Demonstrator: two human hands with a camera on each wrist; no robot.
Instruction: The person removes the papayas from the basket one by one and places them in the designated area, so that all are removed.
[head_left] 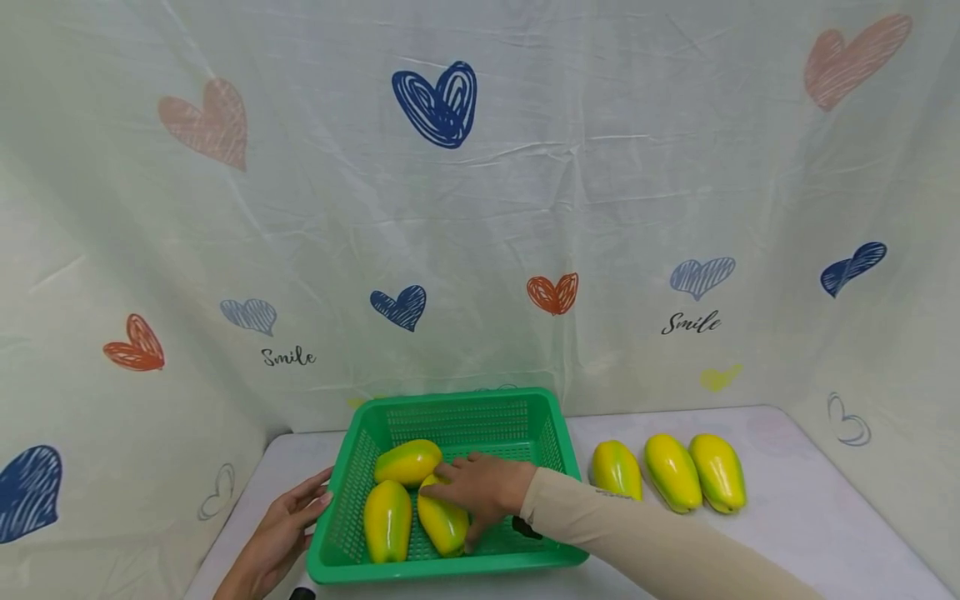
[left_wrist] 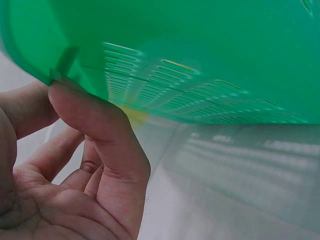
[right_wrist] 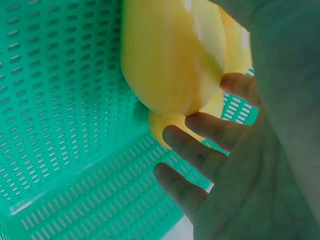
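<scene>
A green plastic basket (head_left: 450,570) with slotted walls holds three yellow-green papayas. My left hand (head_left: 281,529) is at its left side, fingertips and bent thumb (left_wrist: 97,115) holding the rim. Inside the basket, my right hand (head_left: 483,492) reaches over the rightmost papaya (head_left: 442,521), fingers spread toward its far end and thumb beside its near end. In the right wrist view the fingers (right_wrist: 200,150) look extended, with fingertips right at a papaya (right_wrist: 172,55). Another papaya (head_left: 387,521) lies to its left, and one (head_left: 408,462) lies crosswise behind them.
Right of the basket, three more papayas lie on the white table (head_left: 810,517): one (head_left: 617,469) partly hidden by my right sleeve, one (head_left: 671,472) in the middle and one (head_left: 717,472) farthest right. A heart-printed curtain (head_left: 480,217) hangs behind. A small black object (head_left: 302,593) shows at the bottom edge.
</scene>
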